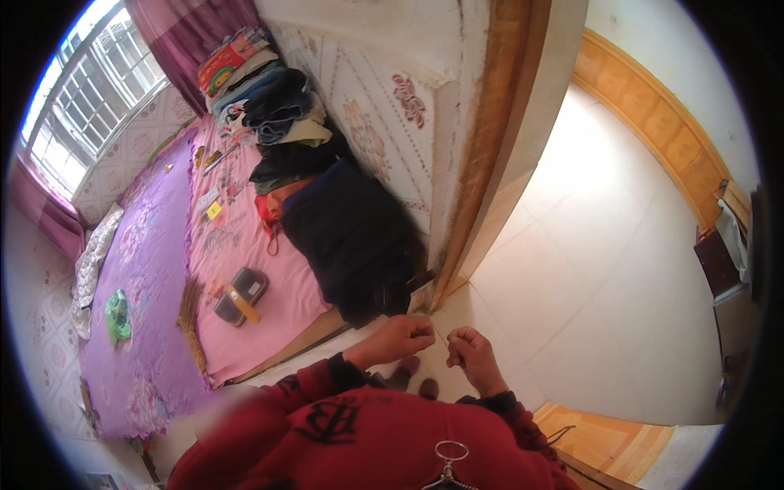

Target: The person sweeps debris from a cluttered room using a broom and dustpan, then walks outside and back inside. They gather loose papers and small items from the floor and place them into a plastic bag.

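Observation:
In front of my red sweatshirt (361, 435), my left hand (401, 340) is curled, with thumb and fingertips pinched together. My right hand (473, 356) faces it a short gap away, fingers also closed in a pinch. A thin, pale thread-like strand (442, 338) stretches between the two hands, and both seem to grip it. What it is made of is too fine to tell. Beyond my left hand, a dark folded cloth (355, 239) lies on the corner of the bed. Below my hands my shoes (409, 366) rest on the floor.
A pink bed sheet (294, 306) carries a grey case with a yellow band (240, 296), a straw hand broom (191, 318) and a yellow card (214, 211). Folded clothes (275, 98) are stacked along the wall. A green plastic bag (117, 316) lies on the purple sheet (153, 263). The wooden door frame (490, 141) stands ahead.

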